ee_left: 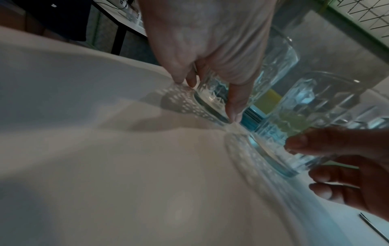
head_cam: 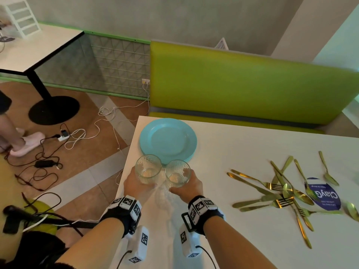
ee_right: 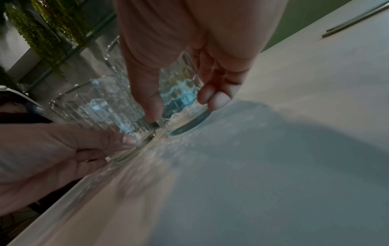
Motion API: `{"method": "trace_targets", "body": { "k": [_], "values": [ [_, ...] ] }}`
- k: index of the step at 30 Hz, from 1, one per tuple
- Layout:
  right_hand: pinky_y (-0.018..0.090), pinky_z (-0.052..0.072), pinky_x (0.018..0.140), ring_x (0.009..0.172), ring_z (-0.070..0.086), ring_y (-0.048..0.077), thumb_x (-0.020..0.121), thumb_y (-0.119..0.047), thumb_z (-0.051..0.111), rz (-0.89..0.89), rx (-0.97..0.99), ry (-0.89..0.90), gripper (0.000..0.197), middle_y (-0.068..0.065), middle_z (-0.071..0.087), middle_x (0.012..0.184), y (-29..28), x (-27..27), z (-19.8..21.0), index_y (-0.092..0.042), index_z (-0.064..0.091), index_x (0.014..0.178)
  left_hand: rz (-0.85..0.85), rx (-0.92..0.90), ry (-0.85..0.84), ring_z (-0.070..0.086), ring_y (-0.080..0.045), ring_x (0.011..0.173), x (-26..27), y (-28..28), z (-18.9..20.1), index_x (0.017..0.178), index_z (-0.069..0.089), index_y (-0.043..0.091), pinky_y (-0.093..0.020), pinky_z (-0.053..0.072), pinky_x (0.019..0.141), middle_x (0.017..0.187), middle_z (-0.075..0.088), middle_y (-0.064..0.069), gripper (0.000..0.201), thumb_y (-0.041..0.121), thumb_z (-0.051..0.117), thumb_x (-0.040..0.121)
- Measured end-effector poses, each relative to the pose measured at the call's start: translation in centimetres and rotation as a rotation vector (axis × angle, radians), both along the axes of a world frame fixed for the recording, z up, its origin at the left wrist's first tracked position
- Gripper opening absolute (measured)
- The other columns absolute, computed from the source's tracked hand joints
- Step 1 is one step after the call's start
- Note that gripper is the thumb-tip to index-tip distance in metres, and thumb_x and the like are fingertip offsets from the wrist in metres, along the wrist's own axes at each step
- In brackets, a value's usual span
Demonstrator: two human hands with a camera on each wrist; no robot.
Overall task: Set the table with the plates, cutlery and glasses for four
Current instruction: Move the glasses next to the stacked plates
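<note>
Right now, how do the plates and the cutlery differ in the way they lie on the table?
The plates are light blue and sit in one neat stack at the table's left edge. The cutlery is gold and lies scattered, pieces crossing, to the right. Both rest on the table, and no hand touches them.

At your twelve o'clock a lime-green bench seat (head_cam: 242, 82) runs behind the white table (head_cam: 233, 152), and at two o'clock a blue round sticker (head_cam: 328, 199) printed with white lettering lies on the tabletop. At ten o'clock you have a second white table (head_cam: 33, 51) on a black pedestal base (head_cam: 53, 109), with a white drawer unit (head_cam: 21, 18) on its far corner. Below it, at nine o'clock, a tangle of black and white cables (head_cam: 58, 152) spreads over the brown floor around a white power strip (head_cam: 63, 137), beside a person's feet in pink slippers (head_cam: 29, 142).
</note>
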State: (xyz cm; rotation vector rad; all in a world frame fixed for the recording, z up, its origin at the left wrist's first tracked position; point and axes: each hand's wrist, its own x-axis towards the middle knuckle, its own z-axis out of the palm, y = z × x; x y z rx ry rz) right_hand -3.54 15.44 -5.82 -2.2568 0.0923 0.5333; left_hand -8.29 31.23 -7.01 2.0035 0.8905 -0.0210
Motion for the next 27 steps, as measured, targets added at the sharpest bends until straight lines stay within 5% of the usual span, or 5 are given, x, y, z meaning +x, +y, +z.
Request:
{"method": "trace_targets", "body": {
  "k": [16, 19, 21, 25, 27],
  "values": [
    [0.022, 0.047, 0.08, 0.093, 0.064, 0.02, 0.07, -0.016, 0.079, -0.039, 0.099, 0.033, 0.07, 0.008, 0.068, 0.109, 1.3, 0.7, -0.8, -0.024, 0.046, 0.131, 0.022, -0.034, 0.003, 0.052, -0.029, 0.122, 0.7, 0.8, -0.9, 0.133, 0.04, 0.014, -0.032, 0.043, 0.098, 0.131, 0.055, -0.009, 0.081, 0.02, 0.083, 0.065],
    [0.022, 0.047, 0.078, 0.084, 0.059, 0.015, 0.071, -0.014, 0.079, -0.038, 0.097, 0.032, 0.07, 0.006, 0.067, 0.103, 1.1, 0.6, -0.7, -0.024, 0.046, 0.132, 0.011, -0.098, -0.035, 0.055, -0.028, 0.12, 0.9, 1.3, -1.5, 0.132, 0.043, 0.017, -0.035, 0.046, 0.098, 0.127, 0.057, -0.004, 0.092, 0.028, 0.086, 0.052],
    [0.024, 0.05, 0.082, 0.085, 0.059, 0.014, 0.069, -0.012, 0.079, -0.025, 0.092, 0.033, 0.075, 0.003, 0.065, 0.113, 1.0, 0.5, -0.6, -0.023, 0.044, 0.134, 0.005, -0.124, -0.077, 0.055, -0.027, 0.122, 1.0, 1.9, -3.4, 0.133, 0.043, 0.017, -0.044, 0.049, 0.098, 0.127, 0.059, -0.004, 0.111, 0.046, 0.089, 0.037],
    [0.026, 0.049, 0.091, 0.097, 0.061, 0.016, 0.069, -0.01, 0.081, 0.023, 0.063, 0.049, 0.089, 0.0, 0.048, 0.141, 0.4, 0.7, 0.6, -0.022, 0.033, 0.143, 0.065, -0.124, -0.082, 0.031, -0.029, 0.139, 0.3, 1.3, -1.4, 0.147, 0.016, 0.015, -0.051, 0.034, 0.111, 0.149, 0.034, -0.009, 0.129, 0.026, 0.093, 0.044],
    [0.027, 0.048, 0.096, 0.108, 0.06, 0.019, 0.07, -0.009, 0.08, 0.037, 0.042, 0.044, 0.093, 0.003, 0.043, 0.145, -0.1, 0.9, 1.7, -0.02, 0.028, 0.146, 0.035, -0.065, -0.14, 0.026, -0.033, 0.141, -0.2, 0.8, 0.2, 0.147, 0.016, 0.014, -0.052, 0.03, 0.112, 0.149, 0.032, -0.01, 0.133, 0.033, 0.093, 0.04]
  ]
}}
